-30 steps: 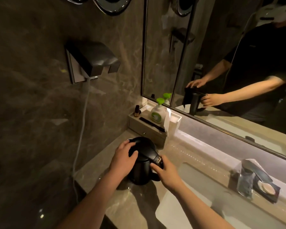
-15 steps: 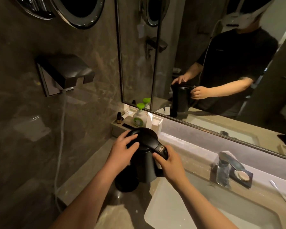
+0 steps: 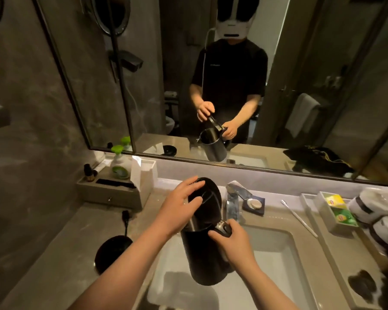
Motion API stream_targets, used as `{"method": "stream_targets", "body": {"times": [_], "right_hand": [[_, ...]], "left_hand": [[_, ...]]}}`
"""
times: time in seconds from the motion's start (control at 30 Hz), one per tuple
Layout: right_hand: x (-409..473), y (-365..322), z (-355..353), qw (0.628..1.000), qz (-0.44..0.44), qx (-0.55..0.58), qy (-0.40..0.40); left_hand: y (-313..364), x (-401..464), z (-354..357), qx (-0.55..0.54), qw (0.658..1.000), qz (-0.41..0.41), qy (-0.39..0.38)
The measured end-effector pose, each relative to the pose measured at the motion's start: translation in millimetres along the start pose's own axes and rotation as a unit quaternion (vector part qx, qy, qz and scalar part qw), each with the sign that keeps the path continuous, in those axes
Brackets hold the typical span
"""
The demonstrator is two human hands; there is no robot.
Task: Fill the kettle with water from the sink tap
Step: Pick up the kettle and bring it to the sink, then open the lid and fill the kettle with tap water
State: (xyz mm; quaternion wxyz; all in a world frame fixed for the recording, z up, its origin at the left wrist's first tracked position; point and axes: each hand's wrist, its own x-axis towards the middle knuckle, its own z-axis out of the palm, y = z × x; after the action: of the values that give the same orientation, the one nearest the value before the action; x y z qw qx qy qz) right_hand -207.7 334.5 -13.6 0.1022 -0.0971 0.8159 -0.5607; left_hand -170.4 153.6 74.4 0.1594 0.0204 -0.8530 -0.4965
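Note:
A black electric kettle hangs in the air over the left part of the white sink. My right hand grips its handle near the lid button. The kettle's lid stands raised, and my left hand holds it by its edge. The chrome tap stands just behind and to the right of the kettle, with no water visibly running. The mirror shows the kettle mouth uncovered.
The kettle's round black base with its cord lies on the counter at left. A tray with a green-capped soap bottle stands behind it. A soap dish, toothbrush, tea-bag tray and rolled towels lie to the right.
The kettle has been lifted off its base and carried right, over the sink. Its lid, shut before, now stands raised under my left hand.

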Motion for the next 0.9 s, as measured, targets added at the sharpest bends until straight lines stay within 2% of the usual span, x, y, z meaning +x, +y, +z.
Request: {"method": "stream_targets", "body": {"times": [0.13, 0.23, 0.37, 0.53, 0.7, 0.9], "right_hand": [[-9.9, 33.8, -38.4, 0.997, 0.056, 0.003, 0.050], [-15.6, 60.4, -65.9, 0.993, 0.100, 0.018, 0.068], [-14.5, 89.4, -90.6, 0.987, 0.140, 0.047, 0.060], [3.9, 116.0, -101.1, 0.980, 0.176, 0.072, 0.050], [28.3, 126.9, -101.0, 0.982, 0.172, 0.075, 0.032], [52.4, 141.5, -100.6, 0.981, 0.178, 0.071, 0.028]], "left_hand": [[-14.3, 8.2, 34.8, -0.028, 0.999, -0.038, -0.021], [-33.7, 15.3, 59.0, 0.012, 0.995, -0.075, -0.058], [-47.3, 35.1, 89.2, 0.079, 0.987, -0.079, -0.117], [-50.7, 83.9, 124.5, 0.199, 0.966, -0.025, -0.162], [-63.7, 127.2, 155.9, 0.292, 0.939, 0.033, -0.178], [-78.3, 155.7, 179.9, 0.350, 0.909, 0.098, -0.203]]}}
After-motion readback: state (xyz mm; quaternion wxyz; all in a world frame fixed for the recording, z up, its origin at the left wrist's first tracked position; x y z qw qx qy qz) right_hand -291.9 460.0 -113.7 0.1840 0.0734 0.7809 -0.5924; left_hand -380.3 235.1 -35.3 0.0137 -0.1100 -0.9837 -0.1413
